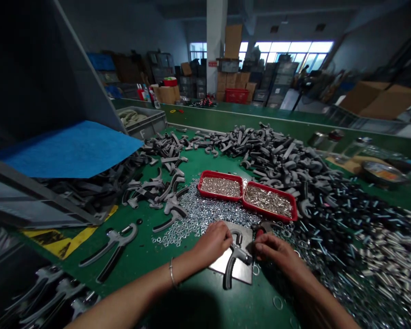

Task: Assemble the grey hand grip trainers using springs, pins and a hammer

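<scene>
On a flat metal plate (244, 273) in front of me lies a grey hand-grip strengthener part (230, 269) with a black-padded handle and a hooked end. My left hand (215, 238) has its fingers curled and pinched at the part's hooked end. Beside the part's right end is my right hand (276, 250), thumb and fingers pinched together; what they hold is hidden. A red-handled tool (259, 233) lies just beyond the right fingers. To the left, a hand-grip strengthener (114, 244) with two handles and a spring lies on the green table.
Two red trays (222, 197) of small metal pieces stand beyond the plate, with loose nuts (181, 228) around them. Grey handle parts (270, 146) are heaped behind. Black screws (339, 205) and metal sleeves (390, 251) pile up at right. A grey crate (55, 214) stands left.
</scene>
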Motion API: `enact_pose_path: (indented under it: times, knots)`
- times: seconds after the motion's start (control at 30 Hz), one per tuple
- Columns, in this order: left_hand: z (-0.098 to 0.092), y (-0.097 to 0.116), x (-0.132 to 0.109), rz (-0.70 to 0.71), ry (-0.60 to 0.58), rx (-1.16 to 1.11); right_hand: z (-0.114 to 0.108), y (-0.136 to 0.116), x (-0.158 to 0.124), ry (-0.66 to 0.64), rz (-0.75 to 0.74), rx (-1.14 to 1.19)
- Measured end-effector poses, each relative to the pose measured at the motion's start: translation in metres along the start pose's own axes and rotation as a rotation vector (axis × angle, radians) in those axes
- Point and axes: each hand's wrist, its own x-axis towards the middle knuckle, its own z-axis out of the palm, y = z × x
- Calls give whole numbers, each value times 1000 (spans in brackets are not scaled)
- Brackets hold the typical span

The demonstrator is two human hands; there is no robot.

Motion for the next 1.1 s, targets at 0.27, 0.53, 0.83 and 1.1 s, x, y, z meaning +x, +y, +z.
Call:
enact_pose_path:
  times: [0.27,0.53,0.83,1.1]
  knots:
    - [-2,6,5,361,-72,441,9,0,25,57,-121,-241]
    - [21,22,-28,328,-97,576,19,4,47,91,-260,-550]
    - [34,26,-46,146,-85,469,24,8,39,68,-394,-934]
    - [12,9,-44,270,-95,272,4,-7,25,75,-497,-1160]
